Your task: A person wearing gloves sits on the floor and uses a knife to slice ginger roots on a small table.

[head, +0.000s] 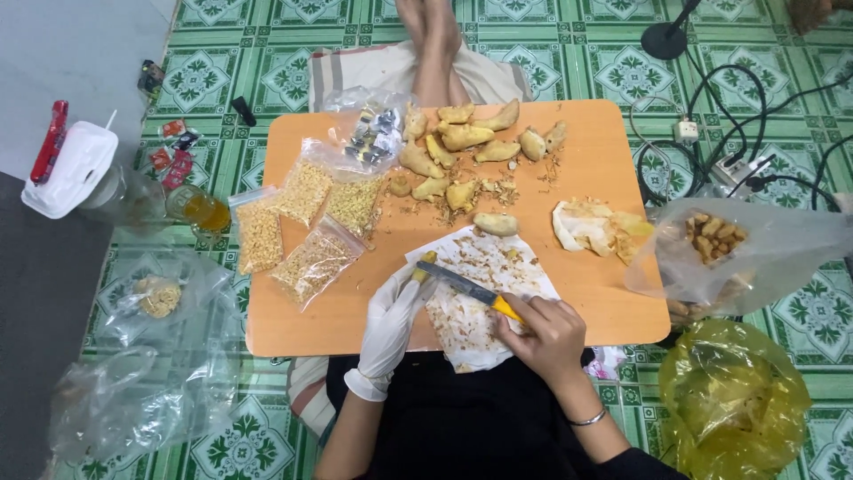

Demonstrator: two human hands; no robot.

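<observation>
While the right hand (546, 333) grips a yellow-handled knife (469, 289), fingers closed on its handle, the gloved left hand (391, 324) pinches what appears to be a ginger piece (424, 263) over white paper (480, 307). Peeled ginger (462, 138) lies at twelve o'clock on the counter (293, 329).

Smooth orange table (604, 293), glossy plastic bags (306, 191), white paper (524, 271)

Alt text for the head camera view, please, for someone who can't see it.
A seated person's gloved left hand holds a small ginger piece over a sheet of white paper while the bare right hand scrapes it with a yellow-handled knife. The low orange table also holds peeled ginger roots and clear bags of chopped bits, on a green tiled floor.
</observation>
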